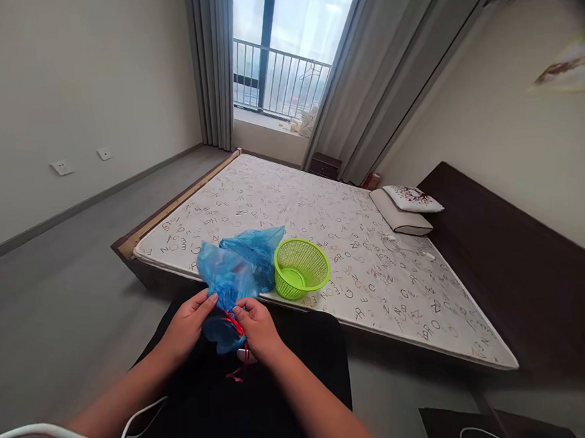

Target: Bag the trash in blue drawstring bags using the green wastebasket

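A blue translucent plastic bag (228, 270) is gathered above my lap, at the near edge of the mattress. My left hand (194, 316) pinches its bunched part between thumb and fingers. From the other side my right hand (257, 325) pinches the same bag. A red string (236, 324) runs across the bunched plastic between my hands and dangles below them. More blue plastic (259, 248) spreads on the mattress behind. To its right a green mesh basket (300, 268) stands upright, with nothing visible inside. Something small and white shows under my right hand, partly hidden.
The letter-patterned mattress (355, 261) lies on a dark bed frame in front of me. Pillows (406, 208) rest by the dark headboard (514, 243). White cables (52, 432) cross near my left arm. A window (285, 52) with grey curtains is at the back.
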